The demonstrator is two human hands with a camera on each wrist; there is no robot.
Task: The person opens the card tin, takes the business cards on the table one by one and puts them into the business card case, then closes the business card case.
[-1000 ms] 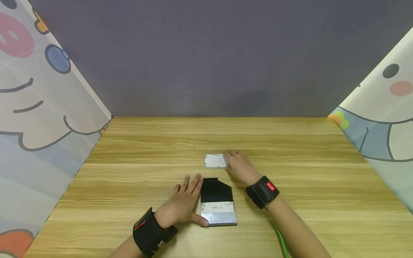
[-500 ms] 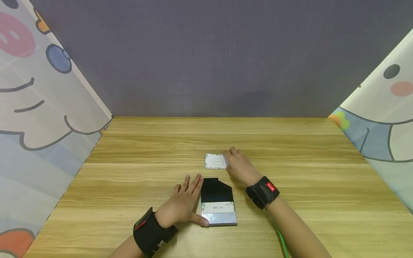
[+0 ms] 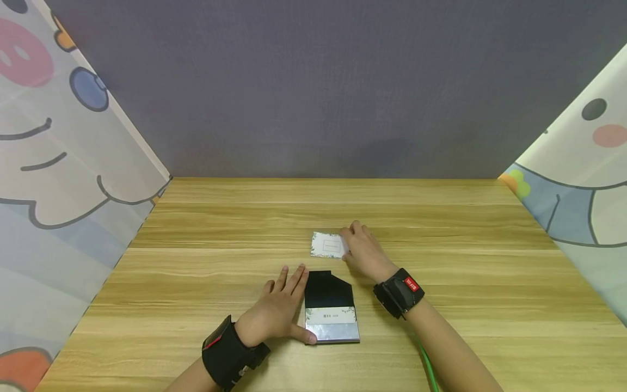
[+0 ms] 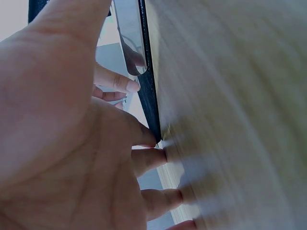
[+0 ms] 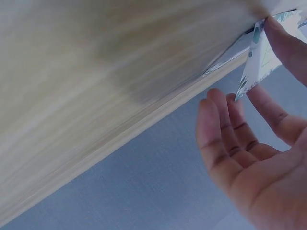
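A white business card (image 3: pixel 323 245) with a leafy printed border lies beyond the card case. My right hand (image 3: pixel 366 253) pinches its right end between thumb and index finger; in the right wrist view the pinched card (image 5: pixel 261 60) has that end raised off the table. The other right fingers are loosely bent. Nearer to me, the black card case (image 3: pixel 327 291) lies with its flap folded back, and a printed card (image 3: pixel 330 314) shows above its shiny front pocket. My left hand (image 3: pixel 274 314) rests along the case's left side, fingers straight, thumb on its lower left corner.
The wood-grain table (image 3: pixel 220 218) runs back to a grey wall panel (image 3: pixel 313 87). Cartoon-printed panels (image 3: pixel 98 158) stand at both sides. Black bands (image 3: pixel 399 292) sit on both wrists, and a green cable (image 3: pixel 428 365) trails beneath the right forearm.
The card's right end has tilted slightly upward in my right fingers, and those fingertips have shifted a little farther away. My left hand and the card case have stayed in place.
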